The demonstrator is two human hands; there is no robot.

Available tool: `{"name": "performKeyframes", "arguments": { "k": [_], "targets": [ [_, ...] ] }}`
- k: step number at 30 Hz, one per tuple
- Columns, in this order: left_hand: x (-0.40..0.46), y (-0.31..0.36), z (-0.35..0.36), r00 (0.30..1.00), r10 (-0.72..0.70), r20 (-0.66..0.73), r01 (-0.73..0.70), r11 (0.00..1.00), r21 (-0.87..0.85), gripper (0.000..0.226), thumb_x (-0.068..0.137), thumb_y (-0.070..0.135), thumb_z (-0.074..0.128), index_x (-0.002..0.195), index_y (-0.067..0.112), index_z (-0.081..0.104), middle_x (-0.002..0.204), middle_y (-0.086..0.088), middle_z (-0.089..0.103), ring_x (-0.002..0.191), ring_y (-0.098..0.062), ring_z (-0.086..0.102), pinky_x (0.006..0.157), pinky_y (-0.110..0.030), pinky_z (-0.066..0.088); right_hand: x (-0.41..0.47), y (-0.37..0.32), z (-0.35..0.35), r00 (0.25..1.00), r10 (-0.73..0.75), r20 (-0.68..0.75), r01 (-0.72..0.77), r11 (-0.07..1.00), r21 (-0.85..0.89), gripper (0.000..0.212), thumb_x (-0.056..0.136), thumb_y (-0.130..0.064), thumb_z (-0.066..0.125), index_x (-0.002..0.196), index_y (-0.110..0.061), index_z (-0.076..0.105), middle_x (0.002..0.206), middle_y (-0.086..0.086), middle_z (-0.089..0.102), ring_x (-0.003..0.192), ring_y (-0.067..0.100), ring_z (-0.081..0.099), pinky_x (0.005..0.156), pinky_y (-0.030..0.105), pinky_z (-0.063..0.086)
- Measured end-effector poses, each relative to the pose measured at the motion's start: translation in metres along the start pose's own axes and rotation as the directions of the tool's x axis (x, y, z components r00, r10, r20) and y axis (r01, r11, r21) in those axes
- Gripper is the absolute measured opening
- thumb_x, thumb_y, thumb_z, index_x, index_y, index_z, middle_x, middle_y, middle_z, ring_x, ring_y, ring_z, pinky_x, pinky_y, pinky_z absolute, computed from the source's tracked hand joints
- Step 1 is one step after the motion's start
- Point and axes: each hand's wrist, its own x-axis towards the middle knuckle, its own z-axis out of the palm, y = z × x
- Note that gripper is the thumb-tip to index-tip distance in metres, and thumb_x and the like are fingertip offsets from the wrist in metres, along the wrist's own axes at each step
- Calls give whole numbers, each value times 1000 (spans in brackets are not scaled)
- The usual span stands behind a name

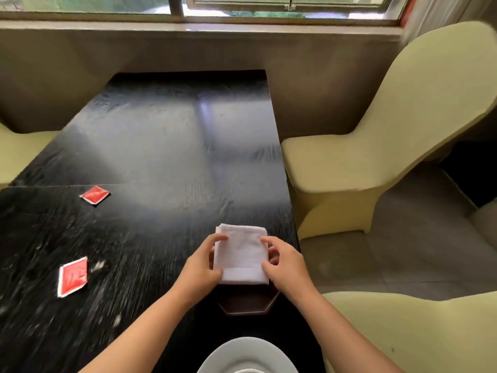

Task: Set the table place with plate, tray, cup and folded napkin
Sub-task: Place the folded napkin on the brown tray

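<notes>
- The folded white napkin [242,254] sits near the right edge of the dark counter [150,146], its near end lying over the far part of a dark brown octagonal tray [248,305].
- The left hand [200,267] grips the napkin's left edge: thumb and fingers [219,238] are curled partway closed, pinching the cloth at its far left corner and along the near left side.
- The right hand [286,265] holds the right edge the same way, fingers bent around the cloth's side, thumb on top near the far right corner.
- Both bare forearms reach in from the bottom of the view.
- A white plate [228,356] lies at the near edge of the counter, just this side of the tray, partly cut off by the frame.
- Two red sachets rest on the left part of the counter, well apart from the napkin: one [94,194] farther away, one [72,276] nearer.
- Pale yellow covered chairs stand to the right, one [376,146] beside the counter, another [419,332] close by the right arm.
- A window [242,6] runs above the counter's far end.
</notes>
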Motion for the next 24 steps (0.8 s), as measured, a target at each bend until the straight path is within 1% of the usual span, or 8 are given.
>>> {"name": "performKeyframes", "arguments": {
  "k": [2,5,8,14,17,20,22,24],
  "targets": [
    [3,-1,5,1000,10,-19,-9,998,62,67,69,-7,49,122,35,50,112,-5,62,93,-23,62,79,-38,52,2,0,3,1000,-18,-10,18,999,-39,52,77,-1,54,124,-23,57,92,3,54,62,3,48,68,11,36],
    [8,2,11,1000,28,-4,-27,981,190,70,75,-6,52,139,22,41,131,-3,50,120,-19,48,98,-23,38,6,-1,6,998,-46,-47,42,994,-101,53,80,0,52,129,-18,54,91,1,48,84,18,56,77,14,34],
    [12,3,13,999,48,19,-51,960,275,72,80,0,56,144,19,32,128,-6,46,124,-19,41,95,-14,25,9,-2,6,997,-57,-53,49,988,-149,53,82,-1,50,132,-16,50,98,7,52,96,24,55,83,16,34],
    [13,-6,16,993,115,-33,-76,821,566,72,84,23,55,147,31,20,141,-1,33,128,-23,30,101,-38,30,9,-3,12,996,-71,-44,52,939,-340,52,86,-10,48,137,-18,42,114,7,49,105,23,49,85,31,43],
    [9,-14,16,979,205,-13,-134,685,716,74,91,36,45,148,34,-2,159,0,-4,145,-22,0,110,-43,22,3,-6,13,973,-213,-90,107,762,-639,49,79,-17,61,127,-16,52,121,2,54,109,24,53,80,34,49],
    [7,-22,17,978,191,84,-177,545,820,65,97,45,22,135,36,-30,146,6,-38,135,-16,-35,116,-45,-6,-2,-1,15,928,-365,-74,174,599,-782,47,71,-28,72,116,-16,65,126,2,63,116,23,59,87,39,53],
    [7,-25,16,980,168,108,-181,524,832,62,97,48,17,133,36,-32,145,7,-39,132,-14,-37,114,-46,-13,-3,4,16,942,-335,-9,199,580,-790,48,80,-35,64,125,-17,58,138,3,53,128,22,48,98,49,44],
    [8,-27,16,982,158,102,-171,522,835,62,96,51,17,134,36,-30,146,9,-37,132,-12,-36,114,-47,-14,0,13,20,959,-275,67,232,628,-743,53,93,-38,44,141,-18,37,154,1,27,142,21,23,112,54,21]
  ]
}}
